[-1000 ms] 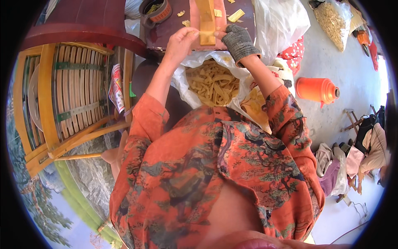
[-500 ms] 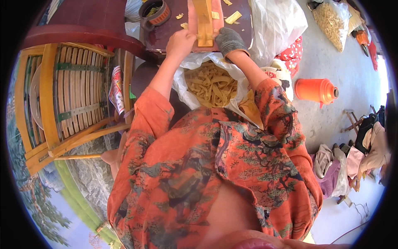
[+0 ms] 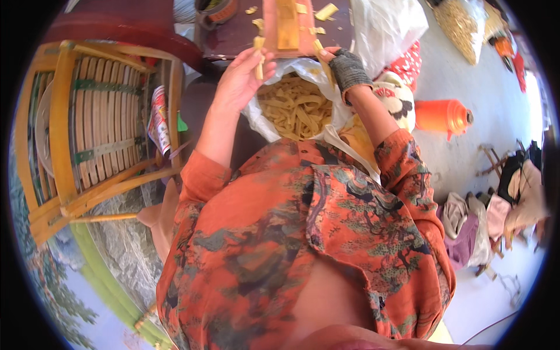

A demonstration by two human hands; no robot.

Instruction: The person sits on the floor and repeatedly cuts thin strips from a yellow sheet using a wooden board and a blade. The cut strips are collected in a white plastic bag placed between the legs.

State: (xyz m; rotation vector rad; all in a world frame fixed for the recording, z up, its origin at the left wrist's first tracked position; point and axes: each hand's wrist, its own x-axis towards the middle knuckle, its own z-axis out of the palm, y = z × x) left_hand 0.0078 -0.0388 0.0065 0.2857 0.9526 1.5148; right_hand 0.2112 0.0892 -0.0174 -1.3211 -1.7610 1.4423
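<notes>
My bare left hand (image 3: 245, 77) pinches a short pale-yellow strip (image 3: 259, 61) between thumb and fingers. In my right hand (image 3: 349, 70), which wears a grey fingerless glove, another pale-yellow strip (image 3: 324, 58) is held and hangs slightly tilted. Both hands are raised at the near edge of a dark red table (image 3: 233, 44). Between them, on the table, a wooden bar (image 3: 287, 26) lies along a pink base (image 3: 270, 29). Right below the hands, a white plastic bag (image 3: 256, 116) stands open, full of curled yellowish-brown strips (image 3: 294, 111). What the strips are made of, I cannot tell.
Yellow scraps (image 3: 326, 11) and a dark mug (image 3: 217, 11) are on the table. A white plastic bag (image 3: 388, 35) hangs at its right. An orange thermos flask (image 3: 442, 118) is on the right-hand floor, and a wooden slatted chair (image 3: 108, 116) stands left.
Both hands have come away from the wooden bar, toward me and apart. Each now shows a pale-yellow strip in its fingers. The view has shifted slightly.
</notes>
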